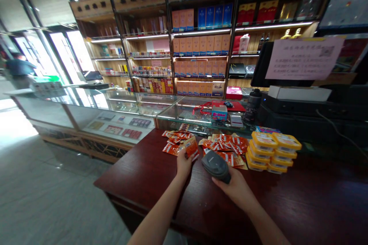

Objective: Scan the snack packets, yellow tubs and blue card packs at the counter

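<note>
Left fingers point(181, 155) closed on packet point(191, 147), right fingers point(220, 184) round scanner point(215, 164); heaps point(221, 142) laid near worktop's far edge point(153, 138), seemingly half-worked.

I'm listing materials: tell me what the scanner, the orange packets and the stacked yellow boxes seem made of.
Scanner: probably hard plastic, dark gray, with a dull sheen on its head.
Orange packets: likely plastic film, glossy, with bright highlights and creases; foil is possible.
Yellow boxes: seemingly moulded plastic, smooth, with matching rounded-cornered lids.

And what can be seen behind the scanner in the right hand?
Behind the scanner, a pile of orange packets lies on the table. Whatever the scanner and right hand directly cover cannot be seen.
</note>
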`<state>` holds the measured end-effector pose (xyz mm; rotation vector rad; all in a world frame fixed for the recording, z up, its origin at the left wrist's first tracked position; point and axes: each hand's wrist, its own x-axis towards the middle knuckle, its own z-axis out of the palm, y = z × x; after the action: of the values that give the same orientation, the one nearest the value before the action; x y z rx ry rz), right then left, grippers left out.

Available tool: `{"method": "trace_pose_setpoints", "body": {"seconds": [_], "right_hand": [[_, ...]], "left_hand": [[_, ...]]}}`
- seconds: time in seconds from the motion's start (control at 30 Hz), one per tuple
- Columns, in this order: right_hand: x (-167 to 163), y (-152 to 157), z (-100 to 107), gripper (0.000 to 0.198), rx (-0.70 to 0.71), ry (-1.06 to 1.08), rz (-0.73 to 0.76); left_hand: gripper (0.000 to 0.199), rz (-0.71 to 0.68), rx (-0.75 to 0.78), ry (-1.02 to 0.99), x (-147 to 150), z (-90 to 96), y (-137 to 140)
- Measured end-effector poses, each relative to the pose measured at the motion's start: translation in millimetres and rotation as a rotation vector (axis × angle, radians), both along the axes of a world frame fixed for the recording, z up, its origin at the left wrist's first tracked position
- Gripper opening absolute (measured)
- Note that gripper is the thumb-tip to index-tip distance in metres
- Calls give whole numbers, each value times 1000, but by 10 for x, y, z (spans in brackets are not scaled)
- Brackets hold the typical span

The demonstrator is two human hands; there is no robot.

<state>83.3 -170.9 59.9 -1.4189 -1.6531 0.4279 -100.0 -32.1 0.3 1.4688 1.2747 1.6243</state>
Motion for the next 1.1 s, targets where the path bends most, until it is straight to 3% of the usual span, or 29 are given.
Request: {"method": "trace_pose_setpoints", "body": {"seconds": [0.13, 0.2, 0.37, 0.53, 0.67, 0.83, 1.0, 1.1], "right_hand": [[163, -46, 14, 24, -72, -316, -131], [261, -56, -55, 29, -26, -427, -162], [492, -5, -419, 38, 214, -528, -193], [639, 41, -627, 38, 273, -539, -176], [670, 43, -625, 35, 269, -521, -179], [654, 37, -607, 36, 220, -536, -162], [660, 9, -616, 37, 186, -561, -151], [672, -5, -646, 39, 200, -557, -139]], "left_hand": [[24, -41, -18, -34, -7, -4, -14], [28, -71, -74, -118, -4, 0, -2], [34, -100, -287, -352, 148, 72, 149], [21, -113, -330, -362, 527, 187, 379], [20, -181, -340, -122, 747, 222, 479], [14, -184, -179, 295, 824, 214, 498], [16, -216, -108, 394, 807, 152, 466], [15, -143, -18, 422, 653, 166, 497]]}}
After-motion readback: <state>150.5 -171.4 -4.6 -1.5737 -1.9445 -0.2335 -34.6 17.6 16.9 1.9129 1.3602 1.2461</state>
